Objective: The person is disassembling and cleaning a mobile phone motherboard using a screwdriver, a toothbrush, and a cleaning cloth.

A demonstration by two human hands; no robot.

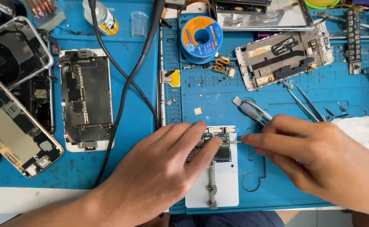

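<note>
left hand [159, 168]: flat, fingers spread | right hand [319, 155]: fingers pinched, grip apparently closed

Bare left hand [167, 168] and right hand [319, 155] — no gloves, no sleeves.

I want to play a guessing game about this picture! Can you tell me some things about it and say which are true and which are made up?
1. The left hand rests on a small circuit board in a white holder. True.
2. The mat is red. False: it is blue.
3. A blue spool of solder wire sits on the mat. True.
4. The right hand holds a hammer. False: it pinches something thin at the board's edge.
5. Opened phones lie to the left. True.
</note>
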